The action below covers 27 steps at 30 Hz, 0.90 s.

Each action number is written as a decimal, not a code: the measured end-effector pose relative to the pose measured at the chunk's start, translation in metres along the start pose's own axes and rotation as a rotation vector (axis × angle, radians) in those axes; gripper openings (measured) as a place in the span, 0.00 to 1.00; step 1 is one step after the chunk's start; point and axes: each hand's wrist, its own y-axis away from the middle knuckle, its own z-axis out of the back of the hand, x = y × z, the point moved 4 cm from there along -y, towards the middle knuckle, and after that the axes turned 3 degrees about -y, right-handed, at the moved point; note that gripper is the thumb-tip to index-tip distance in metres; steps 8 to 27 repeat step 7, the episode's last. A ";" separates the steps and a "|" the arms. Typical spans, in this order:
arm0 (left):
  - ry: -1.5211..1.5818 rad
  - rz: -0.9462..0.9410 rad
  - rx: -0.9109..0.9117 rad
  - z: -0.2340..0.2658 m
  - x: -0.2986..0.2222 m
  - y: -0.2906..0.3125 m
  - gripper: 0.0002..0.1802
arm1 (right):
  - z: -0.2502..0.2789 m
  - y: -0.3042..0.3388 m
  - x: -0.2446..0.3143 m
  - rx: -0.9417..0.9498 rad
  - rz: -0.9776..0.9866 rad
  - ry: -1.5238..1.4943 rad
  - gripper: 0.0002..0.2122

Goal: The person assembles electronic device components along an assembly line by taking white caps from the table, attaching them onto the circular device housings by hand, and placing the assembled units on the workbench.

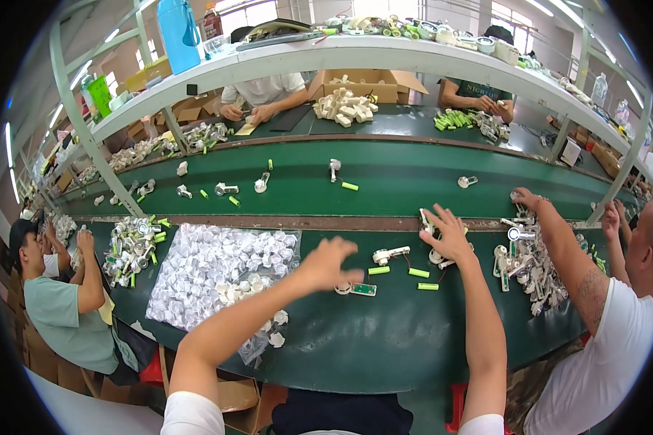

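Note:
My left hand (330, 262), slightly smeared by motion, hovers with fingers apart and nothing in them. Below its fingertips lies a small green circuit board (363, 289) joined to a white part. My right hand (448, 233) reaches over other white plastic parts (437, 257), its fingers spread; it partly hides them, and I cannot tell whether it touches them. Between the hands rests a white device with a stem (390, 254). Bright green battery cells (418, 272) lie around it on the dark green table (384, 341).
A clear bag of white plastic caps (210, 272) lies left of my hands. Heaps of similar devices stand at right (537, 268) and left (132, 250); a co-worker's arm (577, 250) reaches in at right. Beyond runs a green belt (297, 174) under a raised shelf (355, 52).

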 end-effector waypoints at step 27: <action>-0.016 -0.068 0.207 -0.029 0.003 0.052 0.35 | -0.046 0.002 0.026 0.134 -0.002 -0.340 0.23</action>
